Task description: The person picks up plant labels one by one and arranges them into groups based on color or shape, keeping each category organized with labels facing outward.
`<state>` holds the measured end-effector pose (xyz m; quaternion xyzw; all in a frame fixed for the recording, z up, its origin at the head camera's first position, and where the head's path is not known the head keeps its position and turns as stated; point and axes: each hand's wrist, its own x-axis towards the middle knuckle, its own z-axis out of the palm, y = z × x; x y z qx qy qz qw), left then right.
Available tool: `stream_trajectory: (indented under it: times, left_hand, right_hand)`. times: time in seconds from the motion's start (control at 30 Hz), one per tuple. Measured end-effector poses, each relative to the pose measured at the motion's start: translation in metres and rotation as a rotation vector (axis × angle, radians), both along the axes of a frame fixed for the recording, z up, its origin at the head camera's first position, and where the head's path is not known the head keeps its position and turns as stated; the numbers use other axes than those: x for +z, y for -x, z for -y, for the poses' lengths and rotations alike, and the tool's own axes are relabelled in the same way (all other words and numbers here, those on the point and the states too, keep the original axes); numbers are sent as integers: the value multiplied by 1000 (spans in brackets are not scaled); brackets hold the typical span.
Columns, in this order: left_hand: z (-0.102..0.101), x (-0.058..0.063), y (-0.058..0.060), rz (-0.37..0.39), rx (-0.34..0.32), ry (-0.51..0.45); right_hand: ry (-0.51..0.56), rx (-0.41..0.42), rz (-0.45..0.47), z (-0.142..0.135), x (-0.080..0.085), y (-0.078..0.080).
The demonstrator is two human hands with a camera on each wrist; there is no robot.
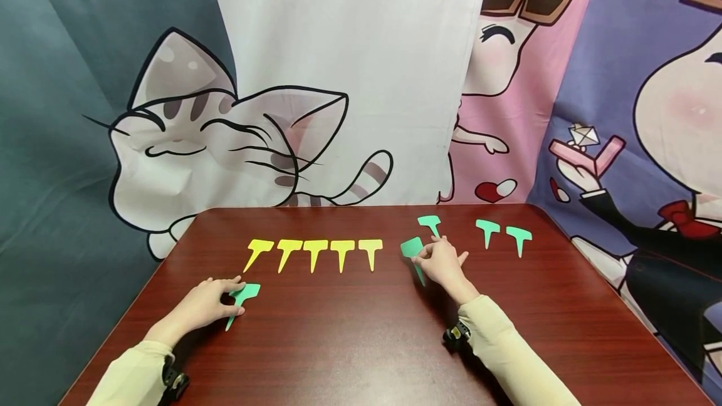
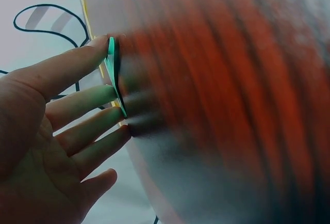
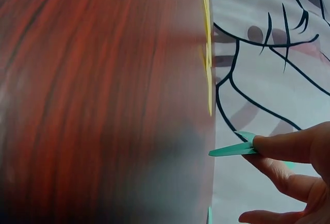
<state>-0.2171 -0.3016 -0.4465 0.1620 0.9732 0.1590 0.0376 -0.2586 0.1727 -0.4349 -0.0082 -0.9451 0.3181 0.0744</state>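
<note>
In the head view, my left hand (image 1: 205, 302) spreads its fairly straight fingers and thumb over a green T-shaped plant label (image 1: 247, 293) at the table's left. The left wrist view shows the fingertips right at that label (image 2: 111, 64), seen nearly edge-on. Right of the middle, my right hand (image 1: 444, 265) pinches another green plant label (image 1: 412, 247) between thumb and fingers, its stem angled down. In the right wrist view this label (image 3: 232, 150) points away from the fingertips. Just behind the right hand lies a third green label (image 1: 430, 221), its stem end close to the fingers.
Several yellow plant labels (image 1: 314, 249) lie in a row across the middle, heads to the back. Two more green labels (image 1: 487, 227) lie at the back right. The brown table (image 1: 350, 343) ends against a cartoon-printed cloth (image 1: 350, 30).
</note>
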Motion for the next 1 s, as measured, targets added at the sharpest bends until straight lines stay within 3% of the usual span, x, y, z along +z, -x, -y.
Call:
stream_trajectory:
  times: [0.4,1.0]
  left_hand:
    - [-1,1,1,-21,-12,7]
    - [0,1,0,-22,-15,1]
  right_hand:
    - [-18,95,-75,31,-3,0]
    - [31,218,-122,100,-2,-6]
